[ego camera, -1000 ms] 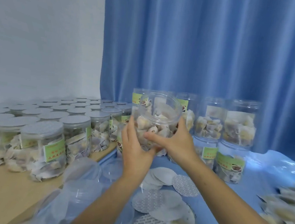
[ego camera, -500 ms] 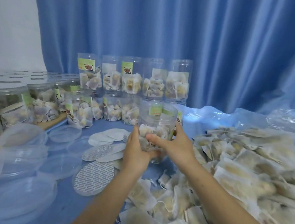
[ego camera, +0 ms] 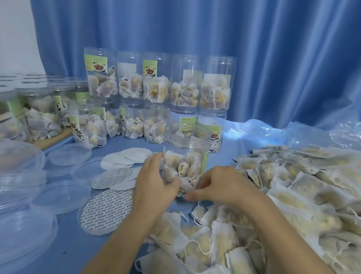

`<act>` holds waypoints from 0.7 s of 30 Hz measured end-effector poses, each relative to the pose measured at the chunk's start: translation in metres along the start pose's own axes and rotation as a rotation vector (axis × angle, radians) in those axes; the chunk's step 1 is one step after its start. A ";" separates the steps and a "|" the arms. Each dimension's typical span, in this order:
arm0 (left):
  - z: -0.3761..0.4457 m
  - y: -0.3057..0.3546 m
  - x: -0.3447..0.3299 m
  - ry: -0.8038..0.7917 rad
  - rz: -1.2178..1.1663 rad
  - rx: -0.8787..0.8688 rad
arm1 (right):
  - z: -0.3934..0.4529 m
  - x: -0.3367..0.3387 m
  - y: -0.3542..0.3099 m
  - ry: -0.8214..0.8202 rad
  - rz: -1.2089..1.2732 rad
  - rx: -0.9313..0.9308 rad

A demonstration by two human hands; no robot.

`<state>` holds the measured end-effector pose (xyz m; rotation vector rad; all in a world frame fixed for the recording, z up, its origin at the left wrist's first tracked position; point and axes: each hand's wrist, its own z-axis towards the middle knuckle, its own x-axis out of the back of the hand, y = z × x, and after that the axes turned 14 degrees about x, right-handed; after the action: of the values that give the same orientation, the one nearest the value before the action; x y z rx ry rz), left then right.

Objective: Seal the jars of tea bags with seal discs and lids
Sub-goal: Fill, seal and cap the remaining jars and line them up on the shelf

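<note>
Grip: our left hand curls round the left side of the open jar, and our right hand curls round its lower right, thumb stretched across the base.
Jar: clear plastic, upright, lidless, part filled with tea bags, standing on the counter at the near edge of the loose tea bags.
Surface and room: a blue-covered counter – a pleated blue curtain behind, a white wall at far left, crinkled clear plastic sheeting at right.
Change: half a second ago we held the jar slightly higher; now our hands have slid toward its base, and the view has barely shifted.
Around: seal discs lie fanned just left of our left hand – clear lids are piled further left.
Behind: stacked jars in two tiers, uncapped, directly beyond the held jar; lidded jars line the left.
</note>
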<state>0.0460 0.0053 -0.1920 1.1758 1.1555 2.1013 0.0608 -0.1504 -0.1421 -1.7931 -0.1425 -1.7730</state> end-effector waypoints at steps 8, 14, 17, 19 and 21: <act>0.005 -0.002 0.021 0.327 -0.134 -0.058 | -0.001 -0.009 -0.010 -0.031 -0.120 0.173; 0.027 -0.003 0.054 0.313 -0.156 0.128 | 0.009 0.022 -0.037 0.862 0.558 0.423; 0.041 -0.011 0.077 0.234 -0.207 0.310 | 0.027 0.041 -0.045 1.111 0.487 0.355; 0.045 -0.018 0.088 0.195 -0.264 0.393 | 0.040 0.041 -0.043 0.923 0.277 0.267; 0.047 -0.024 0.097 0.200 -0.280 0.432 | 0.046 0.030 -0.045 0.714 0.039 0.220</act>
<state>0.0354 0.1084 -0.1545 0.9180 1.8204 1.8378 0.0821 -0.1021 -0.0953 -0.9290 -0.0088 -2.1566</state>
